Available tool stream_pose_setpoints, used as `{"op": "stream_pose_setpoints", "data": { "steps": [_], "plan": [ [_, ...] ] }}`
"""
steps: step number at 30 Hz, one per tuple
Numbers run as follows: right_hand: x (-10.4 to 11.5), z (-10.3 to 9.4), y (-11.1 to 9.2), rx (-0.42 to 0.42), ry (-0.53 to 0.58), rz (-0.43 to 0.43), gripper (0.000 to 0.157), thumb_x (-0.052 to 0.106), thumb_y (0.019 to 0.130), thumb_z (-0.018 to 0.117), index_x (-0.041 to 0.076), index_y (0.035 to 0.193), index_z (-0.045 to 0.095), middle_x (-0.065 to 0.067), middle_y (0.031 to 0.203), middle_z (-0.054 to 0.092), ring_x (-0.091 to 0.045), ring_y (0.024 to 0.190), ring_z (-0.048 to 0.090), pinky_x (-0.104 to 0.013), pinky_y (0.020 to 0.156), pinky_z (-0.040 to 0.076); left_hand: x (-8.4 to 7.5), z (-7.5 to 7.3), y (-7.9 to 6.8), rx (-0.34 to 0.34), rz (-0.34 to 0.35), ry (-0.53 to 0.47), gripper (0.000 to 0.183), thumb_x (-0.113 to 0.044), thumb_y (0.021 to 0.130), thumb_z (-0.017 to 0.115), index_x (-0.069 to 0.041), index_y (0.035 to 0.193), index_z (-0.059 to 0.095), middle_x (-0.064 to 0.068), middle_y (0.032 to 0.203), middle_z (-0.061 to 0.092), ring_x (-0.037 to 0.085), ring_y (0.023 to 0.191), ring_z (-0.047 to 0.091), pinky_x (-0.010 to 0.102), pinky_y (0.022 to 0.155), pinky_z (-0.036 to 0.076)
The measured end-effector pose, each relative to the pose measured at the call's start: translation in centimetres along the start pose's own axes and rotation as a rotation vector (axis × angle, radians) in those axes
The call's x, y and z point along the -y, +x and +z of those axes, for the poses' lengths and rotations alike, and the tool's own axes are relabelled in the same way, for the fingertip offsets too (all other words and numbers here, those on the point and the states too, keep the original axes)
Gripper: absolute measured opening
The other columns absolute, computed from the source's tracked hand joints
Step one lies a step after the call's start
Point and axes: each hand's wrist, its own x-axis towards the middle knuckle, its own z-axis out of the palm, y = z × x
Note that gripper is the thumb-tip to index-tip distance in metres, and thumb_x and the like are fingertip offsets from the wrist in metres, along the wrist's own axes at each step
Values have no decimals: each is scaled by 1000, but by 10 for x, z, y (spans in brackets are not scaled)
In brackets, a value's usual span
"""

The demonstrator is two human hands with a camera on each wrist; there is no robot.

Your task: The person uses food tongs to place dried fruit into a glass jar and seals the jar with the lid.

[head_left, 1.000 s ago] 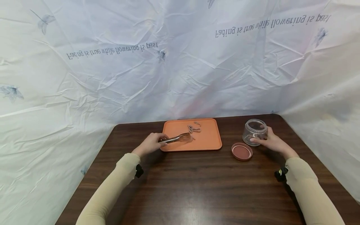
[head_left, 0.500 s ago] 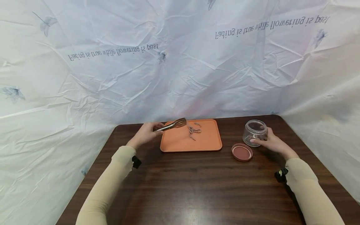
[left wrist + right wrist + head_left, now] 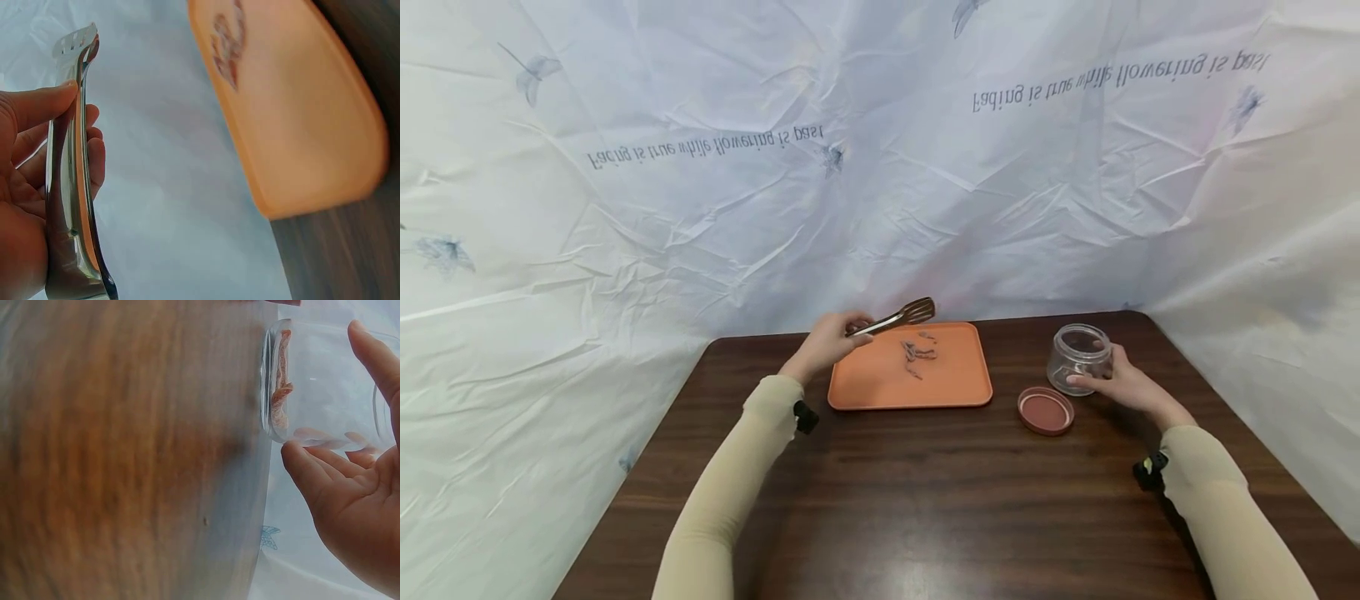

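Note:
My left hand (image 3: 833,337) holds metal tongs (image 3: 891,320) with slotted tips, raised above the left and back part of an orange tray (image 3: 872,385). In the left wrist view the thumb and fingers press the arms of the tongs (image 3: 70,187) close together; whether anything is pinched at the tips I cannot tell. Several small brownish strips (image 3: 919,352) lie on the tray. At the right, my right hand (image 3: 1123,382) grips a clear, lidless jar (image 3: 1067,367) standing on the table. Brownish strips (image 3: 281,394) rest on its bottom in the right wrist view.
A reddish-brown round lid (image 3: 1046,411) lies on the table just in front of the jar, right of the tray. The dark wooden table (image 3: 880,500) ends at a white printed sheet (image 3: 865,208) hanging behind and along both sides.
The left hand has lifted the tongs off the tray, first up and leftward, then to the right above its back edge. The right hand and the jar have stayed in place.

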Motion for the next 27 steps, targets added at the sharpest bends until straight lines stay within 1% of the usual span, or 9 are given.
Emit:
{"op": "stream_pose_setpoints", "data": {
  "steps": [5, 12, 16, 22, 25, 27],
  "plan": [
    [-1, 1, 0, -7, -11, 4, 112, 45, 96, 68, -8, 153, -12, -48, 150, 14, -62, 140, 19, -71, 106, 27, -18, 15, 18, -3, 47, -38, 32, -24, 99, 68, -16, 130, 67, 6, 125, 67, 25, 114, 63, 43, 90, 55],
    [0, 0, -3, -9, -28, -10, 106, 44, 97, 66, -9, 152, -7, -50, 149, 15, -64, 138, 19, -72, 105, 28, -45, 33, 41, 0, 110, -27, 34, -28, 100, 67, -17, 132, 66, 3, 127, 67, 22, 116, 63, 41, 95, 53],
    [0, -2, -4, -17, -35, -10, 105, 44, 97, 66, -9, 152, -7, -50, 148, 15, -64, 138, 20, -71, 105, 29, -64, 40, 52, 6, 141, -68, 34, -26, 100, 67, -17, 133, 66, 3, 128, 66, 20, 116, 62, 39, 95, 52],
    [-1, -2, -3, -27, -32, -15, 107, 43, 97, 67, -10, 152, -7, -49, 149, 15, -64, 138, 20, -71, 106, 28, -90, 55, 67, -3, 190, -91, 36, -33, 99, 67, -20, 132, 66, 1, 126, 67, 15, 111, 63, 32, 89, 53],
    [-4, -1, -1, -29, -32, -17, 105, 43, 96, 68, -9, 153, -4, -48, 149, 16, -63, 139, 20, -71, 106, 28, -101, 65, 73, -1, 202, -131, 36, -33, 99, 67, -21, 133, 66, 0, 126, 67, 14, 110, 63, 30, 87, 53],
    [-5, 0, 0, -31, -30, -18, 105, 43, 96, 68, -9, 153, -3, -48, 149, 17, -63, 139, 20, -71, 106, 28, -108, 71, 78, 4, 212, -164, 36, -31, 99, 68, -19, 133, 66, 1, 125, 68, 13, 108, 64, 28, 85, 54]
  ]
}}
